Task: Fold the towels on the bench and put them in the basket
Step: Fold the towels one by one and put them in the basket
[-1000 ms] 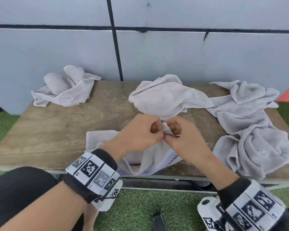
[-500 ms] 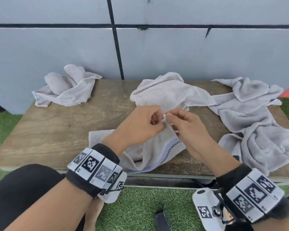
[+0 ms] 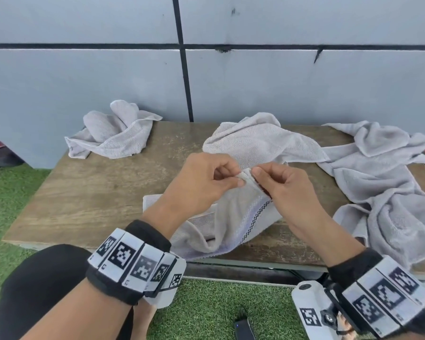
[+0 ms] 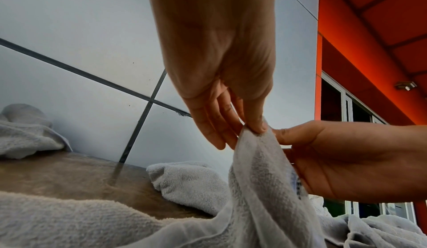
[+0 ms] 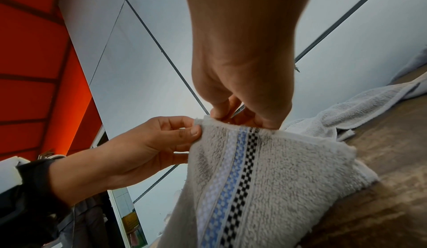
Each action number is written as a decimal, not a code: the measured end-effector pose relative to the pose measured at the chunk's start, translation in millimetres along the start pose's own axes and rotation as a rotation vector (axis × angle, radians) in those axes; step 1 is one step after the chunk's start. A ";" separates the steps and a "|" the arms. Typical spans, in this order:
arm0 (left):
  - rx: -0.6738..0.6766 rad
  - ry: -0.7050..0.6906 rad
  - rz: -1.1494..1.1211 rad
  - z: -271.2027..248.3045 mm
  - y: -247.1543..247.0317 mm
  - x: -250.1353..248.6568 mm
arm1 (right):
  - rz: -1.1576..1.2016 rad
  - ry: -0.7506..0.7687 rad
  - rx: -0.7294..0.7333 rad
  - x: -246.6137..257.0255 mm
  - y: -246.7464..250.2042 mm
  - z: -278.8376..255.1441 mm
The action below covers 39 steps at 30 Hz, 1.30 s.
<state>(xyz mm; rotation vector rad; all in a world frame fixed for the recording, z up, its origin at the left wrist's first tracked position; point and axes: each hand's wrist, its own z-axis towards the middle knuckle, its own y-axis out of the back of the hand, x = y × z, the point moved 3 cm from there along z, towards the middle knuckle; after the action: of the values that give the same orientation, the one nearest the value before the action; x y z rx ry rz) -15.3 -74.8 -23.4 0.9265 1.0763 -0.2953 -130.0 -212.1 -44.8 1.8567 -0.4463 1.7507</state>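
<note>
Fingers (image 5: 189, 133) of my left hand (image 3: 201, 182) pinch one corner of the striped towel (image 3: 238, 212); my right hand (image 3: 285, 190) pinches the hem just beside it — likely to find and match the edge for folding. The rest drapes onto the surface (image 3: 96, 192). Other towels lie crumpled behind — basket not in view.

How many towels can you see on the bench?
4, maybe more: a striped towel pinched by both hands, one back left, one back middle, and a right-side heap that may hide more.
</note>
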 end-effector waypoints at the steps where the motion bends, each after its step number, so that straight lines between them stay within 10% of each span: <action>1: 0.012 0.002 -0.004 -0.3 -0.8 0.0 | -0.001 0.003 -0.012 -0.8 0.7 0.5; 24: 0.175 -0.060 0.013 -2.4 -14.2 -4.4 | 0.056 -0.017 -0.023 -5.3 5.9 0.3; 39: -0.043 0.042 -0.165 2.0 -3.4 -1.6 | -0.079 0.141 -0.007 1.9 8.5 -2.8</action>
<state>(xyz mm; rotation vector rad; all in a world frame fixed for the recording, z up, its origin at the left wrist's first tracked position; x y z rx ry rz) -16.9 -78.8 -23.4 0.8098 1.1965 -0.3884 -137.0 -217.1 -41.6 1.7087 -0.3200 1.8091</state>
